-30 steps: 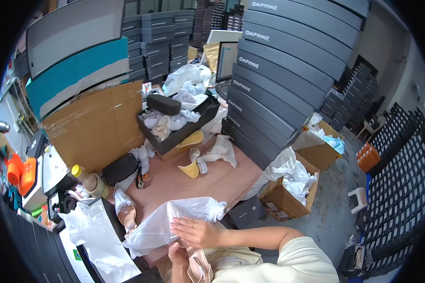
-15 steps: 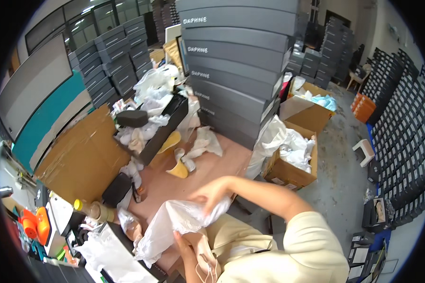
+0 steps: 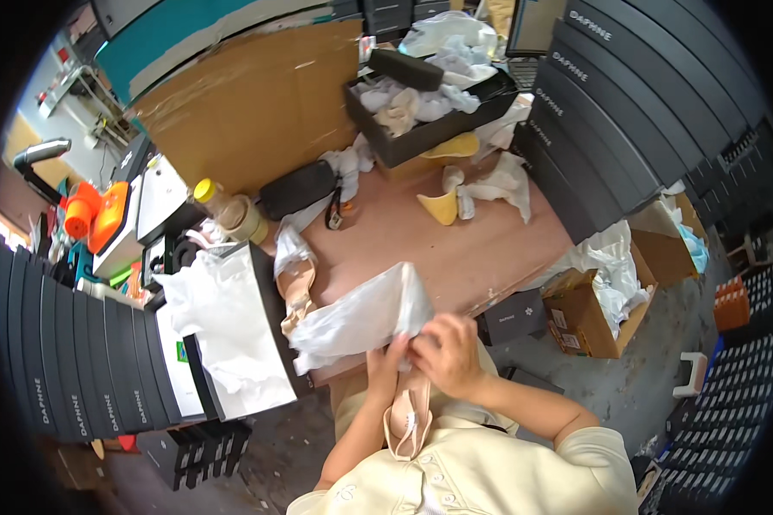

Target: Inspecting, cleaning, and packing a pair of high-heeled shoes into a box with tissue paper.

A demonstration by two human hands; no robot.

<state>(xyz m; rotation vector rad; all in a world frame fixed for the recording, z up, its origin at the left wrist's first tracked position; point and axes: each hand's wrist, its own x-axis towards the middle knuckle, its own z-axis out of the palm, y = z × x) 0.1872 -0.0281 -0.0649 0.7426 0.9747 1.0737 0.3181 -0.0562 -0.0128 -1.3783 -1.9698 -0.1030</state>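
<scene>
A beige shoe hangs heel end down close to my body, its front end covered by white tissue paper. My left hand is closed around the shoe's left side, at the edge of the paper. My right hand pinches the tissue paper against the front of the shoe; the fingertips partly hide each other. The paper spreads out leftward over the table edge. Just beyond it lies a second beige shoe, partly in white paper. To the left, an open dark shoebox is lined with white paper.
On the pinkish table are a black pouch, a yellow-capped bottle, yellow inserts and a black box of crumpled paper. Stacked grey shoeboxes rise at right; a carton stands below.
My view has swung left and down. My right hand has come down from above the paper to pinch it beside my left hand, and the shoe now shows more fully.
</scene>
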